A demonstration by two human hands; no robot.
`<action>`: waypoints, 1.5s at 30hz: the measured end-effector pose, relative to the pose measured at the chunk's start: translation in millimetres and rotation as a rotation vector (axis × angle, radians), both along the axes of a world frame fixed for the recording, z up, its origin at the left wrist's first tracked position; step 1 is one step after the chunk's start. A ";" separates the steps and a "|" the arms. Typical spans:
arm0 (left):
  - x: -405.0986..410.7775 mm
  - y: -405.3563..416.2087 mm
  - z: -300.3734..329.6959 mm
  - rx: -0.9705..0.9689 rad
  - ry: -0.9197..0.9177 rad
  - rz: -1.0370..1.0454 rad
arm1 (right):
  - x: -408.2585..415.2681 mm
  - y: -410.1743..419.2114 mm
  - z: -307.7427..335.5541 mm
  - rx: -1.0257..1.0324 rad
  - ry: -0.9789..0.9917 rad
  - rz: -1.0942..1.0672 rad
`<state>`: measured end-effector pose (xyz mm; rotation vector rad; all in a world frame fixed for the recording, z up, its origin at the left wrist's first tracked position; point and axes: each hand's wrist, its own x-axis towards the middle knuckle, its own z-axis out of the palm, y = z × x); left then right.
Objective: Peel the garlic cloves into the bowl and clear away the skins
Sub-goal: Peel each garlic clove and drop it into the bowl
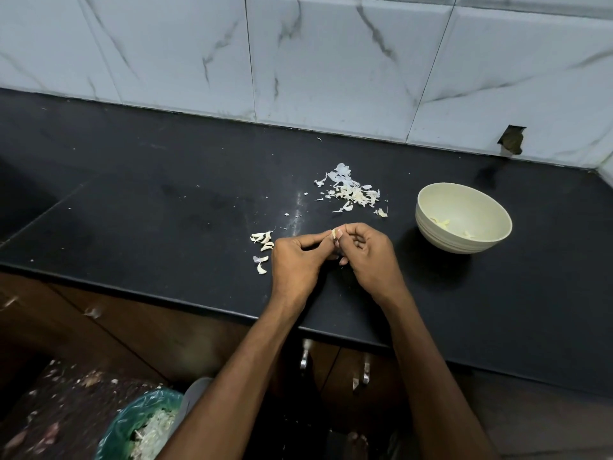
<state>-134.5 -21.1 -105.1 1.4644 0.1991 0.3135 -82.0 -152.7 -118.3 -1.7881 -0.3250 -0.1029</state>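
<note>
Both hands, left hand (296, 257) and right hand (367, 252), pinch one garlic clove (334, 234) above the counter (166, 210).

- My left hand (298, 257) and my right hand (368, 252) meet over the black countertop (166, 207), and between their fingertips I pinch one garlic clove (334, 234).
- Unpeeled cloves (262, 245) lie in a small cluster just left of my left hand.
- A heap of papery skins (351, 190) sits beyond my hands, toward the marble-patterned wall tiles (331, 61).
- The cream bowl (463, 218) stands to the right of my hands, apart from them, with a few peeled cloves (441, 223) inside.
- Below the counter edge are brown cabinet doors (132, 327) with metal handles (305, 355).
- On the floor at lower left, a bin with a green liner (132, 423) holds pale scraps.
</note>
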 end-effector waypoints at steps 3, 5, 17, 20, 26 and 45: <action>0.1 0.3 0.0 -0.015 -0.001 0.012 | 0.8 -0.3 -0.8 0.015 0.002 0.010; -0.1 0.2 -0.1 -0.036 -0.001 -0.006 | 0.1 -0.1 0.1 0.028 0.001 0.007; 0.7 -0.3 3.7 -0.097 0.001 0.017 | -2.9 0.7 2.9 0.069 0.018 0.031; 1.8 1.1 2.7 -0.140 0.001 0.011 | -2.9 1.5 3.0 0.082 0.018 -0.010; 4.3 1.9 0.8 -0.278 -0.008 -0.023 | -1.0 -1.6 4.9 0.128 0.017 -0.144; 6.8 4.8 -0.3 -0.329 -0.037 -0.079 | -4.1 -4.6 9.9 0.099 -0.141 0.003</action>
